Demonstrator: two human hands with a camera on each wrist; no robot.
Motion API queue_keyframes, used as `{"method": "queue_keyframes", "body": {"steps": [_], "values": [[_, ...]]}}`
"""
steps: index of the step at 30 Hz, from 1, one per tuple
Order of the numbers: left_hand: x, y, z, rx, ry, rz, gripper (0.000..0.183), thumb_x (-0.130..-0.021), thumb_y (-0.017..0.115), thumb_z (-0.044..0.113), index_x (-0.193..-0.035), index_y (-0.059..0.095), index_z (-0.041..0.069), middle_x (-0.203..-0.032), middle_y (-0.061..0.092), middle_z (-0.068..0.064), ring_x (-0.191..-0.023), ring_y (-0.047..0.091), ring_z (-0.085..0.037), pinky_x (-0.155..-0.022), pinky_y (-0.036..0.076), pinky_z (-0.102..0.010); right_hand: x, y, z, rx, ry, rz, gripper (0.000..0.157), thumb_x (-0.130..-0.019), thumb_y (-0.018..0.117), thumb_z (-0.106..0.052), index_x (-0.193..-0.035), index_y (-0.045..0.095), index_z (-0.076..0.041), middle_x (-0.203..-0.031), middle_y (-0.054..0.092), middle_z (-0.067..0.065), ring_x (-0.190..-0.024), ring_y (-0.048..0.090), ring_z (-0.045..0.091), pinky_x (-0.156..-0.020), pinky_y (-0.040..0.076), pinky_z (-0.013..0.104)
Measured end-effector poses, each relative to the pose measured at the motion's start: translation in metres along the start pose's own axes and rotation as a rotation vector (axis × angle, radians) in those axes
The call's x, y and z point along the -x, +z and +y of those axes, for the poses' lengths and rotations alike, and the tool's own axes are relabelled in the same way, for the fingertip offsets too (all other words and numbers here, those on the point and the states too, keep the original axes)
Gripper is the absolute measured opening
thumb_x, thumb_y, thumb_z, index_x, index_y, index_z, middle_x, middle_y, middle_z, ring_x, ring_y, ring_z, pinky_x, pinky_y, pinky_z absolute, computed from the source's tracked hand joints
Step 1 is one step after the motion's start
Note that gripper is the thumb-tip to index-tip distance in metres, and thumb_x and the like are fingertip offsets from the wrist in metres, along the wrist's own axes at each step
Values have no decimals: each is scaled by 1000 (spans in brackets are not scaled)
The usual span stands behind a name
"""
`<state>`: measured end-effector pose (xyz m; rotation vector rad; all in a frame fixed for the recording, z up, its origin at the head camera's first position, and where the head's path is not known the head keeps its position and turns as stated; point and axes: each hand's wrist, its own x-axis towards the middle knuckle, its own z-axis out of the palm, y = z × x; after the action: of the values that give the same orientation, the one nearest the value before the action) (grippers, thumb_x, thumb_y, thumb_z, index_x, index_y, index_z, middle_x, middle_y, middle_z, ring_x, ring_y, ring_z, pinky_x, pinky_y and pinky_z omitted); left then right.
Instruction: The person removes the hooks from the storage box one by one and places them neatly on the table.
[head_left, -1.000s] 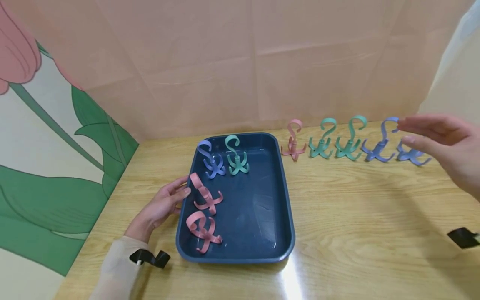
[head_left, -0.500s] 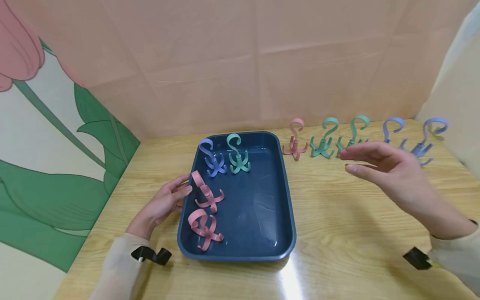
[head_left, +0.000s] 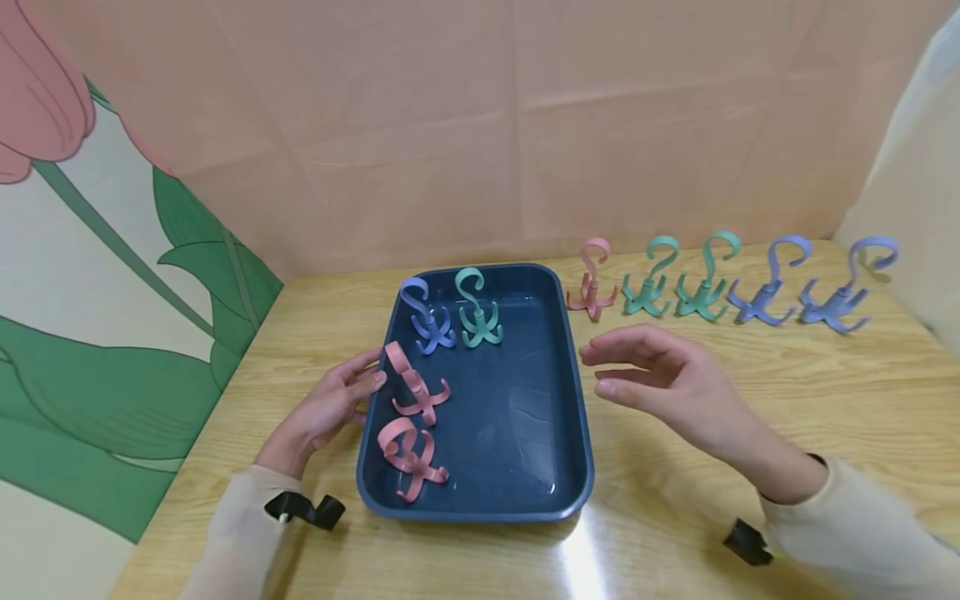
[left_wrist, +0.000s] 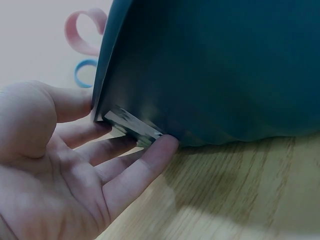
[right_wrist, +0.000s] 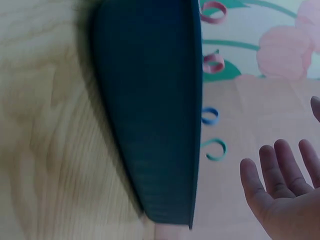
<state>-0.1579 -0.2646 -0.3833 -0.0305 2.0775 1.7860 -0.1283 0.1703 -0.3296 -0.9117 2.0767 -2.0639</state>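
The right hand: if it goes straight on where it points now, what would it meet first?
Probably the nearest long side of the dark blue rectangular plastic-looking tray. The head view does not settle height, so the right hand might pass over it instead.

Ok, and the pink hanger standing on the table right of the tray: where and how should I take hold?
I'd pinch the pink hanger by its upright hook, coming from above on the near side with the right hand. The hook rises above the splayed arms, while the tray and a green hanger flank them, so going in low looks tighter.
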Motion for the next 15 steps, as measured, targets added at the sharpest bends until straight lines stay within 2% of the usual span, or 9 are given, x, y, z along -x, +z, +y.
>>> {"method": "queue_keyframes", "body": {"steps": [8, 15], "values": [[0, 1, 0, 2, 1, -3, 58, -107, 51, 26, -159, 30, 14, -154, 43, -18, -124, 59, -32, -87, 56, -48, -9, 28, 7, 26, 42, -13, 38, -87, 74, 6, -123, 63, 2, -124, 65, 19, -113, 65, 29, -91, 55, 41], [1, 1, 1, 0, -10, 1, 59, -106, 52, 28, -159, 29, 14, -154, 43, -18, -126, 57, -34, -88, 56, -49, -19, 51, 10, -13, 45, -84, 40, -87, 77, 0, -124, 63, -3, -123, 66, 14, -115, 62, 36, -95, 52, 47]]}}
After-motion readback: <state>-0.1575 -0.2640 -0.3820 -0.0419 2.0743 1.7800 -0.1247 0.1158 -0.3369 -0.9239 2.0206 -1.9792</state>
